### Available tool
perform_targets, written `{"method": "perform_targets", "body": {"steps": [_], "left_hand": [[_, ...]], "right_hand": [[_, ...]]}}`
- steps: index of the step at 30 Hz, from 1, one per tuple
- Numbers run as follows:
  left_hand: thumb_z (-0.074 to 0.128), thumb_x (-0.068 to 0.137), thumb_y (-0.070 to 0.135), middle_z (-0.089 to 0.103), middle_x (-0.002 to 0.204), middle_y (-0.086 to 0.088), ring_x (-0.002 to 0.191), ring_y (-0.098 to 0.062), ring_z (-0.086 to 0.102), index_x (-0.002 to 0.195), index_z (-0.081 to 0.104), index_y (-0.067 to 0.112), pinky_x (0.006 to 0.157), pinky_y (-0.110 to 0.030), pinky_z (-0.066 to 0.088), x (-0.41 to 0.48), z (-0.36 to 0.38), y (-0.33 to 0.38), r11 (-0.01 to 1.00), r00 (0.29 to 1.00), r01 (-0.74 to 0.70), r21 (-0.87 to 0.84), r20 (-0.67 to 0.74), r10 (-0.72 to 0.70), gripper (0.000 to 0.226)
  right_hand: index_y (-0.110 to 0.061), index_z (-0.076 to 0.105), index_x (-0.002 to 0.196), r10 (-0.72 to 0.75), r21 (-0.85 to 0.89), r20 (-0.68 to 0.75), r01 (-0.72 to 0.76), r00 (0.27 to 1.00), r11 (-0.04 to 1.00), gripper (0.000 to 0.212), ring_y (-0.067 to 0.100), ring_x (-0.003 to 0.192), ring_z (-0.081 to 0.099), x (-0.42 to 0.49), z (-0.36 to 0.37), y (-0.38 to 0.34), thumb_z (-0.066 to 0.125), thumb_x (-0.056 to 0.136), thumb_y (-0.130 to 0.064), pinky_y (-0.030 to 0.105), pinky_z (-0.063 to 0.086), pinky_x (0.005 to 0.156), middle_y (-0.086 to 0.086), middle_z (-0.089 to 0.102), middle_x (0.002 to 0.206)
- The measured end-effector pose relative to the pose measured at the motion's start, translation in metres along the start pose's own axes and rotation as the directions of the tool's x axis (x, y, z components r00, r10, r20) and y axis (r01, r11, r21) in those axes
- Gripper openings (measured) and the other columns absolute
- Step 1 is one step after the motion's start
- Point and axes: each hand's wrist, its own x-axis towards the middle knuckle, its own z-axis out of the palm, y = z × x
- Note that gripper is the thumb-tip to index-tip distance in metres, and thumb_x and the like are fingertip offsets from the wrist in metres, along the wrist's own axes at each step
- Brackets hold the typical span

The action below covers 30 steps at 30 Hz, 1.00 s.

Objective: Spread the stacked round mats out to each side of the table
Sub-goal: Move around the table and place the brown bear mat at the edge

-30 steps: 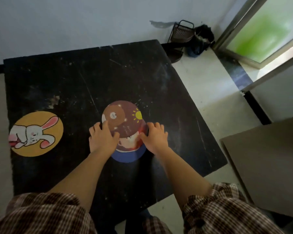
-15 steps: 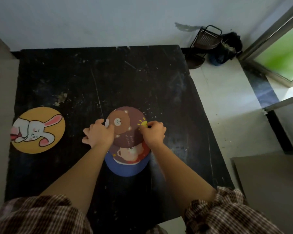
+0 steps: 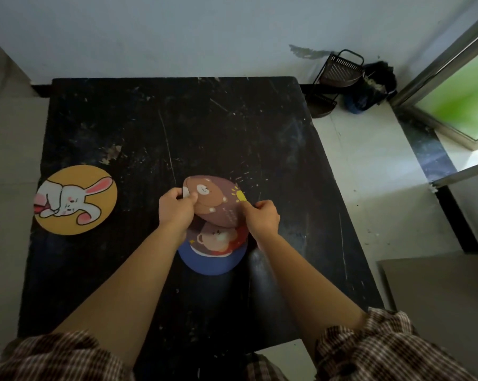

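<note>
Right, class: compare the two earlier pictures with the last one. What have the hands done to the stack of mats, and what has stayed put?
Both hands moved from the stack's sides up to the top brown bear mat. The left hand and right hand now pinch its edges and have tilted its near edge up off the red bear mat. The blue mat beneath and the yellow rabbit mat at the table's left stayed in place.
</note>
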Motion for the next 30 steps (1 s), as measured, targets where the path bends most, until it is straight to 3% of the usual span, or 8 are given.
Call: {"method": "perform_targets", "body": {"steps": [3,6,8,12,15,21,26,30], "left_hand": [[0.059,0.091,0.011,0.063,0.114,-0.009,0.101,-0.025,0.062,0.119,0.057,0.014,0.084,-0.044,0.056,-0.017,-0.008,-0.012,0.979,0.990,0.100,-0.178,0.112,-0.081,0.028],[0.058,0.090,0.007,0.059,0.117,-0.009,0.105,-0.027,0.061,0.127,0.050,0.014,0.076,-0.040,0.057,-0.038,-0.021,-0.030,0.953,0.974,0.152,-0.261,0.201,-0.100,0.038],[0.060,0.088,0.006,0.059,0.116,-0.008,0.103,-0.027,0.062,0.123,0.051,0.016,0.066,-0.035,0.055,-0.052,-0.034,-0.042,0.958,0.965,0.162,-0.235,0.243,-0.103,0.037],[0.063,0.083,0.004,0.067,0.108,-0.008,0.089,-0.025,0.068,0.110,0.058,0.017,0.060,-0.031,0.054,-0.077,-0.066,-0.071,0.972,0.900,0.214,-0.092,0.405,-0.160,0.031],[0.067,0.081,0.012,0.069,0.104,-0.008,0.087,-0.025,0.069,0.100,0.064,0.021,0.059,-0.031,0.055,-0.090,-0.086,-0.097,0.964,0.831,0.262,0.037,0.500,-0.244,0.021],[0.063,0.088,0.035,0.067,0.095,-0.009,0.077,-0.025,0.070,0.101,0.063,0.018,0.056,-0.030,0.055,-0.100,-0.104,-0.139,0.961,0.872,0.221,0.170,0.407,-0.272,0.022],[0.062,0.090,0.029,0.071,0.085,-0.012,0.062,-0.022,0.070,0.090,0.067,0.008,0.058,-0.026,0.052,-0.115,-0.107,-0.153,0.901,0.841,0.096,0.423,0.450,-0.301,0.021],[0.062,0.090,0.024,0.069,0.073,-0.008,0.054,-0.020,0.065,0.087,0.068,0.006,0.054,-0.023,0.049,-0.121,-0.102,-0.155,0.878,0.849,0.062,0.474,0.437,-0.296,0.020]], "right_hand": [[-0.008,0.054,0.068,0.078,0.166,0.083,-0.091,0.994,0.982,0.035,0.022,0.065,0.053,-0.023,-0.003,0.011,0.066,0.075,-0.040,0.030,0.041,0.055,0.009,0.056,0.068],[-0.008,0.054,0.058,0.152,0.349,0.220,-0.223,0.964,0.910,0.029,0.016,0.041,0.050,-0.046,-0.006,0.026,0.070,0.078,-0.023,0.022,0.033,0.039,0.002,0.051,0.044],[-0.007,0.059,0.064,0.195,0.443,0.250,-0.292,0.948,0.848,0.018,0.015,0.044,0.052,-0.062,-0.010,0.037,0.070,0.078,-0.011,0.021,0.037,0.042,0.001,0.056,0.046],[-0.001,0.062,0.077,0.235,0.562,0.245,-0.335,0.941,0.756,0.012,0.020,0.063,0.059,-0.087,-0.020,0.061,0.058,0.077,0.010,0.028,0.049,0.056,0.013,0.064,0.074],[-0.001,0.063,0.089,0.202,0.473,0.197,-0.273,0.959,0.838,0.024,0.020,0.062,0.058,-0.103,-0.023,0.079,0.051,0.079,0.016,0.029,0.051,0.056,0.012,0.063,0.072],[-0.007,0.065,0.077,0.143,0.398,0.231,-0.228,0.962,0.889,0.027,0.010,0.048,0.061,-0.129,-0.036,0.120,0.051,0.080,0.016,0.023,0.053,0.048,0.001,0.067,0.057],[-0.010,0.068,0.077,0.174,0.331,0.204,-0.235,0.963,0.914,0.029,0.016,0.057,0.062,-0.139,-0.047,0.142,0.055,0.077,0.016,0.023,0.053,0.047,0.003,0.067,0.062],[-0.010,0.068,0.074,0.177,0.271,0.137,-0.209,0.975,0.940,0.024,0.018,0.060,0.062,-0.134,-0.050,0.147,0.062,0.076,0.013,0.024,0.054,0.049,0.006,0.067,0.069]]}}
